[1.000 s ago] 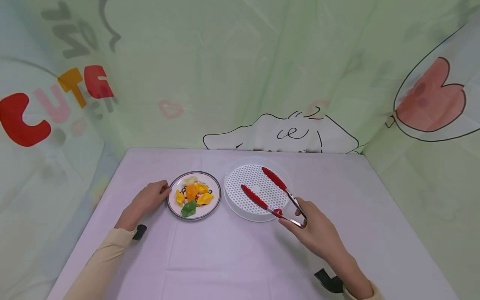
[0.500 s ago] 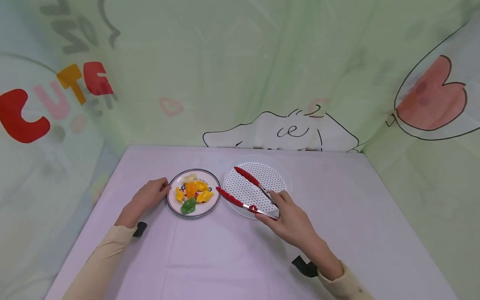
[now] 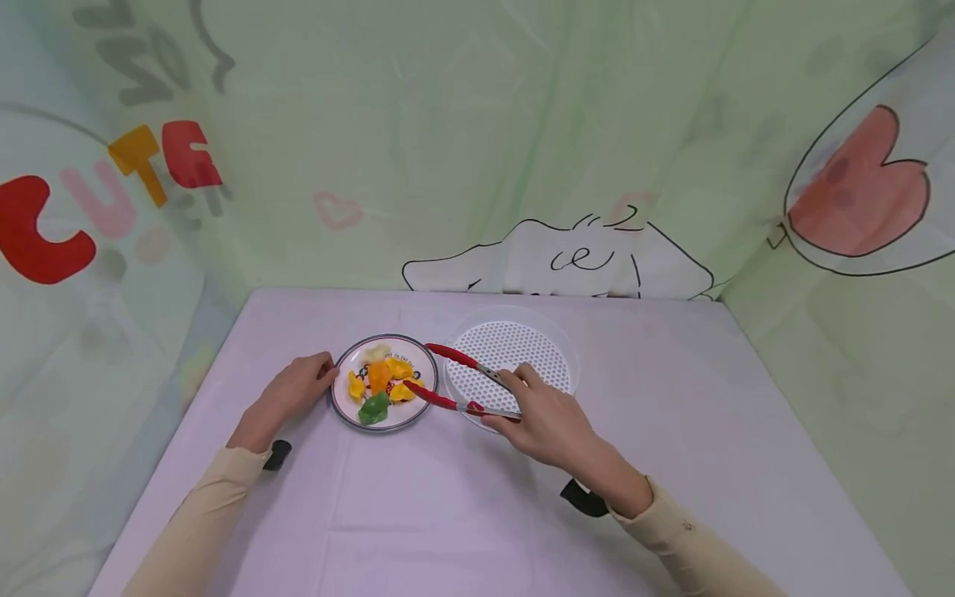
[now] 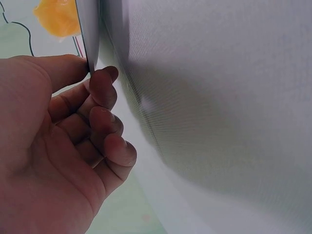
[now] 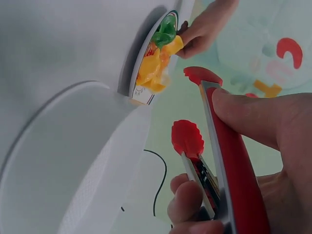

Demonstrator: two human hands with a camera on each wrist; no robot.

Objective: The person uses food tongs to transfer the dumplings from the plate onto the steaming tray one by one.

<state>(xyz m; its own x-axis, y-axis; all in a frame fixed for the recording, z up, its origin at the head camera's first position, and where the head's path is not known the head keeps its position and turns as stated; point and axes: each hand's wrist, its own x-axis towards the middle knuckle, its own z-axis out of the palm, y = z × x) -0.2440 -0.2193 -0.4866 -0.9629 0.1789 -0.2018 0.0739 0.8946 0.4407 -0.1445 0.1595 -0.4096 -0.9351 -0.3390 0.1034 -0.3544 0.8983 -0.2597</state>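
Lowering your right hand's point(image 3: 548, 423) splayed red-tipped metal tongs point(image 3: 440, 401) could jolt the round white plate point(image 3: 399, 410) your left hand point(image 3: 302, 385) pinches

a booth-like spot, home or studio unclear: printed curtains point(image 3: 462, 149) line the far edge and both sides of a table point(image 3: 425, 522).

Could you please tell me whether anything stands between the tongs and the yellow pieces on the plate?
Nothing visible does: the tongs in the right hand have one red tip over the plate, overlapping a yellow piece in the head view. The white perforated tray lies below, not between.
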